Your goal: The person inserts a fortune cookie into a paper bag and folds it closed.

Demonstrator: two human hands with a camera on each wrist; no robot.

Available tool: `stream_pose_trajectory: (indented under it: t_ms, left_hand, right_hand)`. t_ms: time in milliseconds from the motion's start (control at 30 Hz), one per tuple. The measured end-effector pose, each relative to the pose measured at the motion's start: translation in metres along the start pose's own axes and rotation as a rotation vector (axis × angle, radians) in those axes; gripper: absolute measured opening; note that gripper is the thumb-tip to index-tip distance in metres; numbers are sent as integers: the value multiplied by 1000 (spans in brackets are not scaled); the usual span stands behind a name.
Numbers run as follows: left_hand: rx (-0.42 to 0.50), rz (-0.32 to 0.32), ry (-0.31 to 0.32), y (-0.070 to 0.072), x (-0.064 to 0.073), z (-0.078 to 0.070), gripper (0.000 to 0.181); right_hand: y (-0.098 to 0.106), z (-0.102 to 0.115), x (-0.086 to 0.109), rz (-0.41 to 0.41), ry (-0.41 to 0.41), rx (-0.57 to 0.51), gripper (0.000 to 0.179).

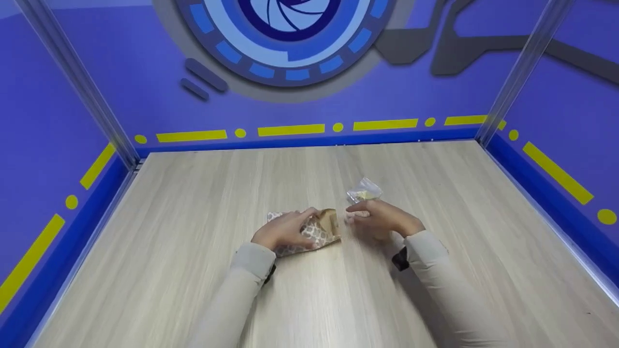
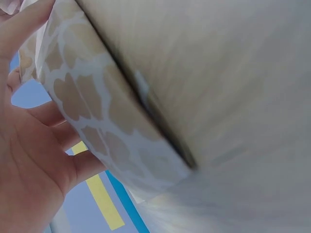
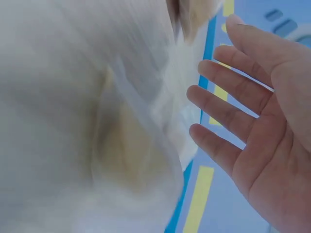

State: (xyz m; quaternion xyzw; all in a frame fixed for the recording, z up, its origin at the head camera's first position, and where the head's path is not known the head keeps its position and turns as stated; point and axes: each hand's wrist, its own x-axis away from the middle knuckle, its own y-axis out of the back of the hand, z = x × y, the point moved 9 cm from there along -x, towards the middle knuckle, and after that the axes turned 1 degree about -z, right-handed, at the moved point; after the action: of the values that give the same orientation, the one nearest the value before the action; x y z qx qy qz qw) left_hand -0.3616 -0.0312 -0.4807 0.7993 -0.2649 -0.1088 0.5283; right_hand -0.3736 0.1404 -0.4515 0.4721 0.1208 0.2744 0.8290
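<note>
My left hand point(image 1: 287, 229) grips a paper bag point(image 1: 316, 234) with brown patches on white, lying on its side. Its mouth gapes to the right, showing plain brown paper within. In the left wrist view the thumb lies over the paper bag point(image 2: 92, 87) and the other fingers reach behind it. Just right of the mouth is my right hand point(image 1: 382, 220), its fingers extended and spread in the right wrist view. Beyond its fingertips lies a clear plastic bag point(image 1: 365, 191) with something yellowish inside. In the right wrist view this plastic bag point(image 3: 136, 145) is blurred.
A pale wood-grain tabletop point(image 1: 203, 193) lies under both hands. Blue panels with yellow dashes point(image 1: 290, 129) stand at the back and both sides. Metal posts point(image 1: 517, 67) rise at the far corners.
</note>
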Motion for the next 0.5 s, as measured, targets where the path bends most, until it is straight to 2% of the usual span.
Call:
stream_pose_trajectory:
  t_ms: [367,500]
  left_hand:
    - [20,4,5,0,1,2,75]
    - [23,0,0,0,0,1,74]
  right_hand:
    - [24,-28,14,7,-34,-47,47]
    - [28,-38,20,30,-39,-53,45]
